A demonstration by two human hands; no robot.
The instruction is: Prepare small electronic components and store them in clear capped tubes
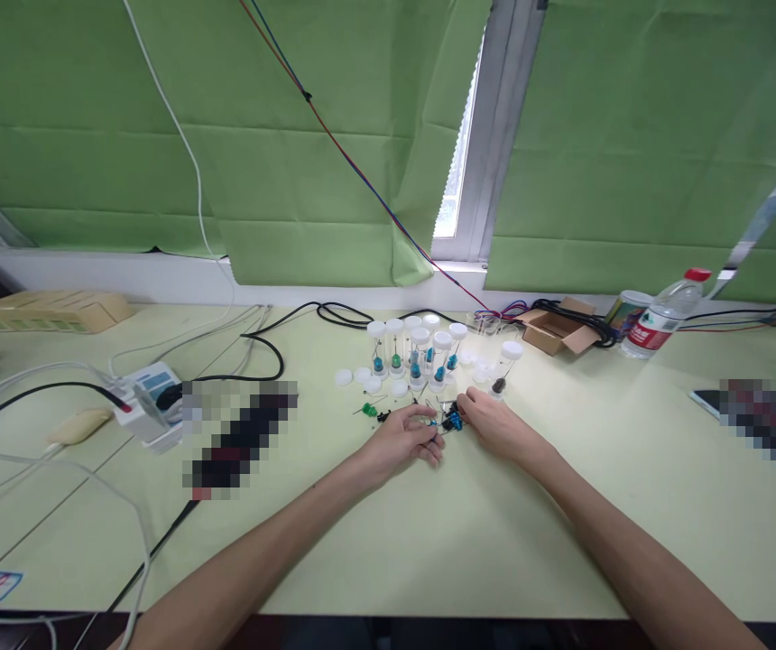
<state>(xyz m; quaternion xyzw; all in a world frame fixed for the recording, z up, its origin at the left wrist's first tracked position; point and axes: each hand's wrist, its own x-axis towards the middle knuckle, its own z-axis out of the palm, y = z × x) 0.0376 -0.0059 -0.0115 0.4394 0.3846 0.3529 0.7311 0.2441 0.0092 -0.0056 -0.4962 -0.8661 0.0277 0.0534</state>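
1. While both forearms reach in from the near edge of the table, the hands converge on a small pile of blue and black parts.
2. The left hand rests beside the pile, palm turned inward, fingers loosely curled; whether they grip a blue piece cannot be told.
3. The right hand arches palm down, fingertips drawn together at the pile's right edge; whether they pinch anything is also unclear.
4. A green part with thin legs lies just beyond the left hand.
5. Behind stand clear, cylindrical vials with white caps, holding blue, green or dark pieces on slender stalks.
6. Flat, round white lids lie near them on the smooth, pale table.
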